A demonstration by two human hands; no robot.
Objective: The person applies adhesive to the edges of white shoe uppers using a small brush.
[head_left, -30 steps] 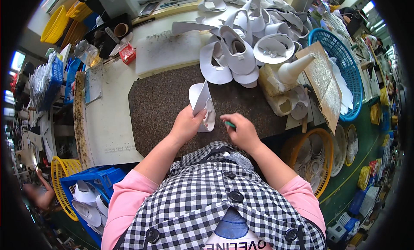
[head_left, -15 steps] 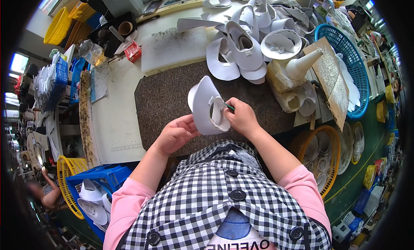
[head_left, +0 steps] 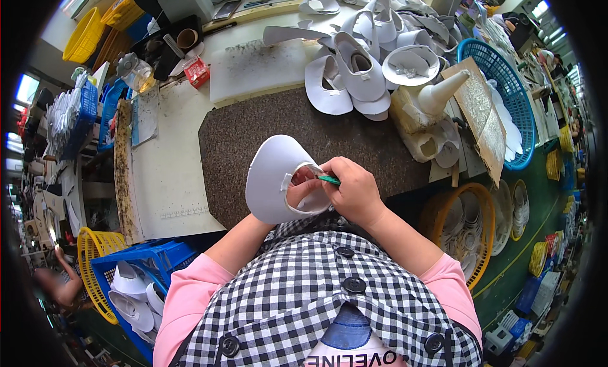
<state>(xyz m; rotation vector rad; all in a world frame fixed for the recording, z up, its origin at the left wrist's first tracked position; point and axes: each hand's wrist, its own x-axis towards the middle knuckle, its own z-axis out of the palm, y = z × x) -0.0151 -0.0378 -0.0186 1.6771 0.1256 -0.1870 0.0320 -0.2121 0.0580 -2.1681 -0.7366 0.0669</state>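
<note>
A white shoe upper (head_left: 269, 170) is tilted in front of me above the near edge of the dark cork-like mat (head_left: 234, 145), its rounded toe part toward the upper left. My left hand (head_left: 303, 191) holds it from beneath; its fingers show through the foot opening, and the upper hides most of the palm. At the right side of the opening, my right hand (head_left: 354, 188) grips a small green-handled tool (head_left: 329, 179) against the rim. The tool's working end is too small to make out.
More white uppers (head_left: 361, 75) are heaped at the back right, near a cone-topped stand (head_left: 437, 94), a cardboard piece (head_left: 478, 113) and a blue basket (head_left: 525, 139). A white cutting board (head_left: 253, 69) lies behind the mat. A blue crate (head_left: 130, 256) with uppers stands at lower left.
The shoe upper has come lower and to the left, turned so its outer face shows more. My left fingers have moved from its outer edge to inside the opening. My right hand has lowered slightly.
</note>
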